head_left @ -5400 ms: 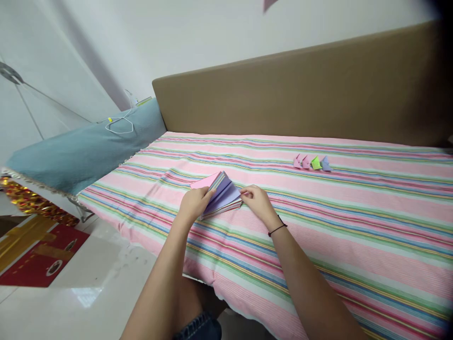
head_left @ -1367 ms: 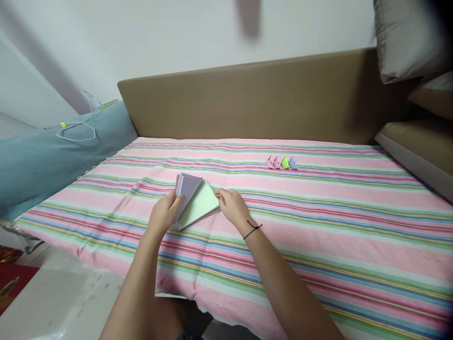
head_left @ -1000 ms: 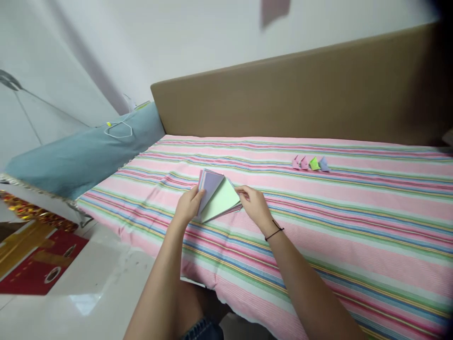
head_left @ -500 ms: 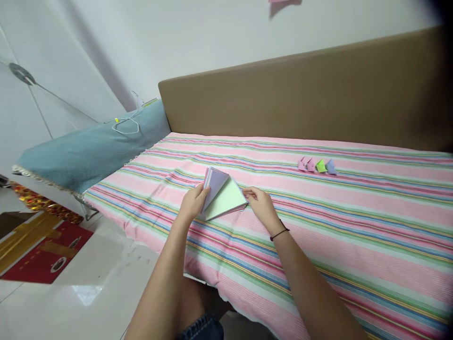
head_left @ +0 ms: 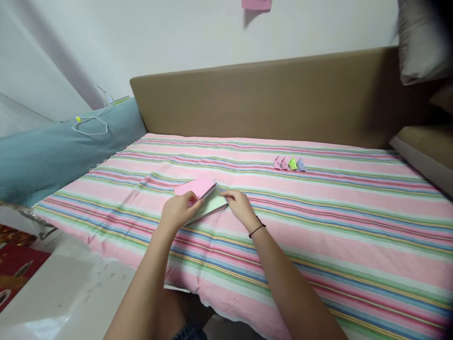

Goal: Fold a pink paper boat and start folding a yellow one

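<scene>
Grasping the paper stack (head_left: 197, 186), which lies between the hands, is the left hand (head_left: 178, 209); the right hand (head_left: 239, 204) touches its pale green sheet (head_left: 211, 202), whether pinching I cannot tell. Four folded papers (head_left: 292, 164) sit beyond that hand.

Soft, even room light, from above as I see it: pink note (head_left: 256, 4), up beyond the right hand (head_left: 239, 204), drops its shadow down the wall (head_left: 177, 42). Glare on the floor (head_left: 90, 283), low left of the left hand (head_left: 177, 210). Far right of both, cushion (head_left: 421, 47) blurred, darkening.
</scene>
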Demonstrator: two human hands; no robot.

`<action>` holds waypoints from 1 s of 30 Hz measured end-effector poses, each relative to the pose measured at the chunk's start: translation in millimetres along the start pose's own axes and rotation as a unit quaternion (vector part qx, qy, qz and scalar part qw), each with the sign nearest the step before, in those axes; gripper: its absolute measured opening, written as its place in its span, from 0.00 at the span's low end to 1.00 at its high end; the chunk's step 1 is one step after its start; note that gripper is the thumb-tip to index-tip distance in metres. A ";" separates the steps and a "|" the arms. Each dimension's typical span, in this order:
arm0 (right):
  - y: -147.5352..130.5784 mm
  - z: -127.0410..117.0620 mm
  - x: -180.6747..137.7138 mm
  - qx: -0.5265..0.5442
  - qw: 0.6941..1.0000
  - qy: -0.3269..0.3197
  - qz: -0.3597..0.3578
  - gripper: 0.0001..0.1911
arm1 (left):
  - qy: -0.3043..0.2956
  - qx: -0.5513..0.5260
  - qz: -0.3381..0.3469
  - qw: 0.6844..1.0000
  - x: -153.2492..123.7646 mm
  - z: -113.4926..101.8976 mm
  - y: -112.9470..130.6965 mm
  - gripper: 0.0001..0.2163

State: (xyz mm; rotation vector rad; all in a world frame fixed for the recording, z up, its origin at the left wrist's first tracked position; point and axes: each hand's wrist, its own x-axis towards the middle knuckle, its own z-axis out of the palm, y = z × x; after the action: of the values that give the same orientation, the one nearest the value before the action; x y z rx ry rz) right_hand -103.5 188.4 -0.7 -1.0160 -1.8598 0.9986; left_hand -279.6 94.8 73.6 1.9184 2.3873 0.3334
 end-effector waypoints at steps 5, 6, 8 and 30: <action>-2.7 0.5 0.4 -0.009 1.000 0.006 0.004 0.20 | -0.007 0.029 -0.003 1.000 1.0 -0.1 -0.1 0.20; -3.0 0.5 0.4 -0.009 1.000 0.007 0.007 0.20 | -0.009 0.030 -0.006 0.999 1.1 -0.6 0.0 0.20; -3.3 0.6 0.6 -0.009 1.000 0.007 0.011 0.19 | -0.016 0.030 -0.013 0.999 1.1 -2.1 0.8 0.20; -7.6 -0.8 0.0 -0.012 1.000 0.010 0.008 0.21 | -0.028 0.035 -0.029 0.999 1.8 -7.0 0.9 0.19</action>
State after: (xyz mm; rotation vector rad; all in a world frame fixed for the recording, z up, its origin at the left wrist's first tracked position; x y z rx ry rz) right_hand -104.9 185.8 6.3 -1.0535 -1.8544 0.9734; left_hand -280.4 95.8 80.7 1.8554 2.4442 0.1918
